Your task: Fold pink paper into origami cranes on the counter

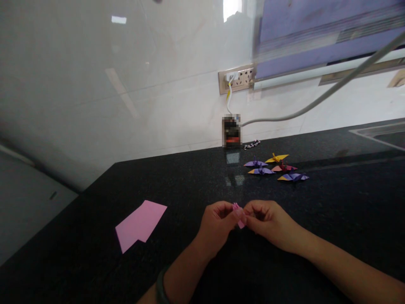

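A small folded piece of pink paper (241, 224) is pinched between my two hands above the dark counter. My left hand (218, 226) has its thumb pressed over the paper's front, and narrow pink points stick up past the fingers. From the other side my right hand (265, 219) grips the paper's edge with thumb and fingertips. The fingers hide much of the folded shape. To the left lie pink paper sheets (141, 226), overlapping and flat. Beyond my right hand rest several folded paper cranes: a yellow crane (277, 158), a red crane (284, 167) and purple ones (293, 177).
Against the pale tiled wall stands a small pixelated dark object (232, 131), with a dark-and-light beaded strand (252, 145) beside it. A white cable (230, 95) hangs from the wall socket (236, 79). A grey hose (316, 101) crosses the upper right, above a sink edge (379, 135).
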The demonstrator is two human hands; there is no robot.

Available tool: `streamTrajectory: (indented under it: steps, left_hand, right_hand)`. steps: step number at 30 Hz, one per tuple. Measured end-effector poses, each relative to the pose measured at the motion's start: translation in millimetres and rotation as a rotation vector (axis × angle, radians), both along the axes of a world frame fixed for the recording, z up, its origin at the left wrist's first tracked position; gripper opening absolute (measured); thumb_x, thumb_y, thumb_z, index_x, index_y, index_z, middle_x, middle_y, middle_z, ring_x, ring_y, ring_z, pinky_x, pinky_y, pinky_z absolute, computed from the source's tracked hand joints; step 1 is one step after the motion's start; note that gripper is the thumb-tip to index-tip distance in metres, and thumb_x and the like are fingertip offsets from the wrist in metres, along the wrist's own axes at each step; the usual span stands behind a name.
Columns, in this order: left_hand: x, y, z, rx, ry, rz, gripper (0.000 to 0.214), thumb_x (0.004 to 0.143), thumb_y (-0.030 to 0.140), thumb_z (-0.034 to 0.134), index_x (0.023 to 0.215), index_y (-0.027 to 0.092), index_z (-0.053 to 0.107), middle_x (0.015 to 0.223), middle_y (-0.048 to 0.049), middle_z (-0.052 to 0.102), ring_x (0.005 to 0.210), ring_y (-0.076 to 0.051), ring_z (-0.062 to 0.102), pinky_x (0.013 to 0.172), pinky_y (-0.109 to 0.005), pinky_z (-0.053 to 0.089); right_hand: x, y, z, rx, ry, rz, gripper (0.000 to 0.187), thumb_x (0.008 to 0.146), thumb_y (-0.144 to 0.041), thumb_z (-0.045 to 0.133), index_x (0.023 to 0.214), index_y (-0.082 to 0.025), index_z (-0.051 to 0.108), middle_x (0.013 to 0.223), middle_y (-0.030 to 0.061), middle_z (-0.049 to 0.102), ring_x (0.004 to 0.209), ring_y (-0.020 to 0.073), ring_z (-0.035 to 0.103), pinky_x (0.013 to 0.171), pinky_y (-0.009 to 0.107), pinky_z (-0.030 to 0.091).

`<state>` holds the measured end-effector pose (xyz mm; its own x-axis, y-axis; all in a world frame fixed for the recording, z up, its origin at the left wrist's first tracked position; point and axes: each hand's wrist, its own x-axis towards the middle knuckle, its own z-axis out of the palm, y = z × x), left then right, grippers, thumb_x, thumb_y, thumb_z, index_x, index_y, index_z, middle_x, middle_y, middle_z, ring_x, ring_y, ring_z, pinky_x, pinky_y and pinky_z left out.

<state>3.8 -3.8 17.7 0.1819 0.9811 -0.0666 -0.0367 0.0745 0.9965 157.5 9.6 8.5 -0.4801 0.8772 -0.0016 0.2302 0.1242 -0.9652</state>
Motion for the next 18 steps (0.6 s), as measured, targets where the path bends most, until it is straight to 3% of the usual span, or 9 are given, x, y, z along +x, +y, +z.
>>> streamTrajectory:
  steps: [6, 12, 18]
  left_hand:
    - [-1.9, -0.1, -0.2, 0.048, 0.001, 0.042, 0.019, 0.066, 0.028, 0.063, 0.055, 0.012, 0.059, 0.049, 0.0012, 0.052, 0.047, -0.008, 0.043, 0.046, -0.02, 0.032]
    - [0.6, -1.9, -1.3, 0.102, -0.12, 0.014, 0.012, 0.067, 0.022, 0.063, 0.06, 0.013, 0.06, 0.061, -0.001, 0.057, 0.056, -0.009, 0.049, 0.053, -0.022, 0.037]
    - [1.0, -2.6, -4.6, 0.104, -0.051, -0.023, 0.018, 0.059, 0.021, 0.069, 0.076, 0.016, 0.066, 0.072, -0.001, 0.054, 0.065, -0.011, 0.05, 0.058, -0.023, 0.04]
  right_hand:
    - [-4.6, -1.9, 2.9, -0.06, 0.053, 0.066, 0.017, 0.072, -0.031, 0.056, 0.069, -0.015, 0.051, 0.054, -0.0059, 0.037, 0.047, 0.0057, 0.032, 0.041, 0.018, 0.023]
    - [-6.1, -2.7, 0.9, -0.145, -0.008, 0.091, 0.024, 0.075, -0.031, 0.051, 0.058, -0.014, 0.049, 0.051, -0.0031, 0.045, 0.042, 0.0062, 0.038, 0.04, 0.018, 0.028]
    - [-4.2, -4.0, -0.5, -0.055, -0.025, 0.095, 0.03, 0.073, -0.034, 0.052, 0.051, -0.014, 0.045, 0.047, -0.0049, 0.037, 0.043, 0.0061, 0.031, 0.04, 0.019, 0.023]
